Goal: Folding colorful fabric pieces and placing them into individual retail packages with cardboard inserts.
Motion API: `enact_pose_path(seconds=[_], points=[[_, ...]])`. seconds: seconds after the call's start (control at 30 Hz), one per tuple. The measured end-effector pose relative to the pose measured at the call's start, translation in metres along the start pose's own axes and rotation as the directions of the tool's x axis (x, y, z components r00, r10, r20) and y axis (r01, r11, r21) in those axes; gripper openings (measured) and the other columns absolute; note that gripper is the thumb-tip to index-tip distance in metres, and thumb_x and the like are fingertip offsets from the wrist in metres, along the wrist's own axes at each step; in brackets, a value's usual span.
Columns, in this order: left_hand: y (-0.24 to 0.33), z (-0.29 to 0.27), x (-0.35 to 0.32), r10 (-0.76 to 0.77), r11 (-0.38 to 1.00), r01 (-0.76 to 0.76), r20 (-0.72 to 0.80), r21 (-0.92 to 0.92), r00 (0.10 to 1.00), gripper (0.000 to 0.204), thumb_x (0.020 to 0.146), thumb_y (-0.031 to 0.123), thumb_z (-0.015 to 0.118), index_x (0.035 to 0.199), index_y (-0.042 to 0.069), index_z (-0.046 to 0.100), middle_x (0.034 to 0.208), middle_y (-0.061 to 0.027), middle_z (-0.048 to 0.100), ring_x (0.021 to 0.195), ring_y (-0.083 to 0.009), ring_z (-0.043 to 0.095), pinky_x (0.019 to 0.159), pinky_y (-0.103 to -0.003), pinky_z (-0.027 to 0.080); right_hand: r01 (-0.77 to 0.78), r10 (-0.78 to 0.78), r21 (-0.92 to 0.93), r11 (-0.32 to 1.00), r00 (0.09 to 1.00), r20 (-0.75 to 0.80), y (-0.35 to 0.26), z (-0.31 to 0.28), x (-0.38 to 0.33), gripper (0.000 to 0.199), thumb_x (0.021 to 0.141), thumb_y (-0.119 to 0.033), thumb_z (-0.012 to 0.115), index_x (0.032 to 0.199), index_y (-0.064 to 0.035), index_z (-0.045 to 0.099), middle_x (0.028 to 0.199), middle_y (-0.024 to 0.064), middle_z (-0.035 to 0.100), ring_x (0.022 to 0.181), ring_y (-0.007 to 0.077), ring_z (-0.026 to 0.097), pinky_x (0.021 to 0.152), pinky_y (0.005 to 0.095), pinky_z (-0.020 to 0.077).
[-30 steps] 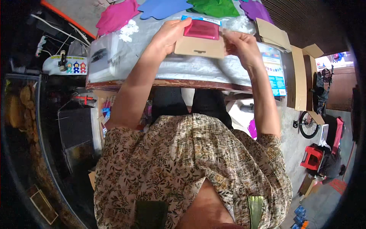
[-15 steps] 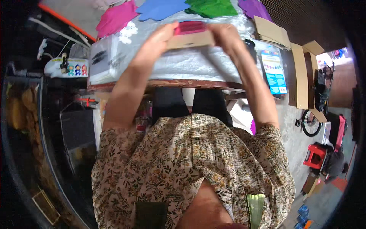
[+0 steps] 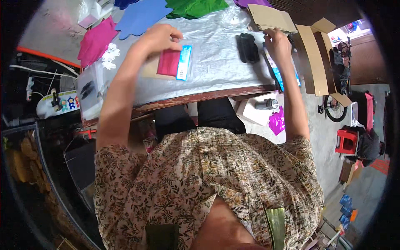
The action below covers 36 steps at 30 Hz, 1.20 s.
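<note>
In the head view, the left hand (image 3: 160,38), thumb and fingers parted, is at the far edge of a flat magenta packet (image 3: 168,63) with a blue-and-white strip (image 3: 183,62), lying on the cloth-covered wooden desk (image 3: 208,95). The right hand (image 3: 278,43) curls above a blue-and-white printed card (image 3: 278,77); whether it grips cannot be told. A black elongated object (image 3: 248,48) lies between the hands.

Leaf-patterned shirt (image 3: 208,162), black trousers (image 3: 217,116)
</note>
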State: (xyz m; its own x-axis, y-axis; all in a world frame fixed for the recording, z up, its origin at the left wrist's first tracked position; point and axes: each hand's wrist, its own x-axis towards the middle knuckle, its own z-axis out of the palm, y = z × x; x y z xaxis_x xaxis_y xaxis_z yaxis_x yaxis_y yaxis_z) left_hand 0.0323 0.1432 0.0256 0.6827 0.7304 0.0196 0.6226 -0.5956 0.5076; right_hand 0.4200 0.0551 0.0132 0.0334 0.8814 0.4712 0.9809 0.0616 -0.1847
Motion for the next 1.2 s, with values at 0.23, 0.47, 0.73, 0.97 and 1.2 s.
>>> enact_pose_path(seconds=[0.23,0.47,0.73,0.97,1.2], points=[[0.059,0.039,-0.057,-0.165,0.957,0.115,-0.171,-0.267,0.971,0.031,0.080,0.019,0.078,0.105,0.002,0.068,0.097,-0.0095,0.064,0.086,-0.0221,0.064,0.076,-0.034,0.052,0.172,-0.152,-0.100,0.980,0.971,0.182,0.036,0.007,0.012,0.025,0.086,-0.013,0.066,0.111,-0.0139,0.070,0.105,0.0103,0.066,0.100,0.0303,0.064,0.082,0.0418,0.0531],[0.070,0.081,-0.087,-0.108,0.992,0.074,-0.401,-0.100,0.910,0.036,0.079,0.017,0.080,0.110,0.006,0.066,0.104,-0.0081,0.059,0.088,-0.0217,0.060,0.076,-0.033,0.051,0.213,-0.203,-0.051,0.976,0.967,0.157,0.033,0.007,0.004,0.024,0.084,-0.010,0.066,0.107,-0.0117,0.071,0.099,0.0119,0.065,0.101,0.0318,0.062,0.085,0.0414,0.0518],[0.082,0.100,-0.084,-0.284,0.953,0.201,-0.426,-0.229,0.859,0.036,0.080,0.020,0.079,0.110,0.008,0.065,0.107,-0.0103,0.060,0.090,-0.0266,0.063,0.077,-0.037,0.051,0.286,-0.281,-0.012,0.958,0.946,0.160,0.034,0.021,0.017,0.023,0.083,-0.011,0.067,0.106,-0.0092,0.070,0.098,0.0129,0.065,0.099,0.0344,0.062,0.085,0.0433,0.0505],[0.061,0.086,-0.110,-0.259,0.966,0.227,-0.532,-0.126,0.806,0.035,0.080,0.022,0.079,0.109,0.007,0.065,0.107,-0.0096,0.061,0.089,-0.0252,0.063,0.075,-0.037,0.052,0.336,-0.337,0.067,0.940,0.942,0.005,-0.009,0.036,0.027,0.015,0.083,-0.009,0.066,0.098,-0.0055,0.069,0.099,0.0147,0.065,0.097,0.0370,0.062,0.083,0.0443,0.0505],[0.091,0.082,-0.111,-0.232,0.969,0.236,-0.583,-0.072,0.778,0.034,0.077,0.024,0.081,0.098,0.004,0.064,0.100,-0.0120,0.060,0.084,-0.0275,0.064,0.072,-0.037,0.054,0.293,-0.267,0.252,0.922,0.955,-0.133,-0.064,-0.050,0.004,0.014,0.083,0.002,0.065,0.097,-0.0002,0.066,0.094,0.0160,0.066,0.079,0.0325,0.066,0.075,0.0377,0.0519]])
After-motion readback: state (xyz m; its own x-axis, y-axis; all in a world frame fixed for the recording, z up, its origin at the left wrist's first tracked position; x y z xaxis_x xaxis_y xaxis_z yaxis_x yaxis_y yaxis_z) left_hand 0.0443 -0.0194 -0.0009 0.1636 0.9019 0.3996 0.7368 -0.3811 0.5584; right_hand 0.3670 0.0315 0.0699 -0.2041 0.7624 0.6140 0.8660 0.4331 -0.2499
